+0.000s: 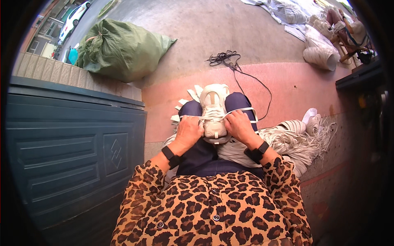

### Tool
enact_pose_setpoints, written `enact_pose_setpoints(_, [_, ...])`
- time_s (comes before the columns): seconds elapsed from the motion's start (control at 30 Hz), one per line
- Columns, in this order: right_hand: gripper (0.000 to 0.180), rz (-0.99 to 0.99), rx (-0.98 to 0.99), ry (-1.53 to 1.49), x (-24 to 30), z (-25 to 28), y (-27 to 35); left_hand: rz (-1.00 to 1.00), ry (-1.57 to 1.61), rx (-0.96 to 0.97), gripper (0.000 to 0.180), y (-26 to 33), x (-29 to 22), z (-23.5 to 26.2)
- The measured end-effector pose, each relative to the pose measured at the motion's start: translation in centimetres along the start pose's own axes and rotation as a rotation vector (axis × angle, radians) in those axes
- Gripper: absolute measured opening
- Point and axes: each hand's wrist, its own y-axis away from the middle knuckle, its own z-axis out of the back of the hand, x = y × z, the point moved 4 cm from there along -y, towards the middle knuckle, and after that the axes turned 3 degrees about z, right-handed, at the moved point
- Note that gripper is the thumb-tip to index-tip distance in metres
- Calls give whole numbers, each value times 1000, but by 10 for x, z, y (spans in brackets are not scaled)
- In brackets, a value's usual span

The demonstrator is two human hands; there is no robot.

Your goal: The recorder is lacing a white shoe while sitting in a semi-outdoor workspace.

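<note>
A white sneaker [215, 95] sits between my knees, its toe pointing away from me and its heel toward me. Cream shoelaces [248, 109] run across its front and stretch out to both sides. At the shoe's left side, my left hand [190, 130] is closed, pinching a lace near the opening. My right hand [239, 125] is closed on the lace at the other side, with a loop of it hanging over my right knee. Both hands are close against the shoe's collar. The fingertips are partly hidden.
A heap of cream laces [283, 141] lies right of my legs. Ahead is a tangle of black cord [223, 58]. A stuffed green sack [123, 49] stands ahead left, beyond a dark blue panelled door [74, 147]. White bundles [320, 49] lie far right.
</note>
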Motion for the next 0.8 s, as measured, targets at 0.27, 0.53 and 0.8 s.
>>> enact_pose_setpoints(0.27, [14, 1, 7, -26, -1, 3, 1, 158, 233, 243, 13, -12, 6, 5])
enact_pose_setpoints(0.53, [16, -22, 62, 13, 2, 0, 4, 51, 264, 74, 20, -66, -30, -11])
enact_pose_setpoints(0.8, [19, -133, 63, -81, 1, 1, 8, 403, 652, 794, 52, -97, -54, -58])
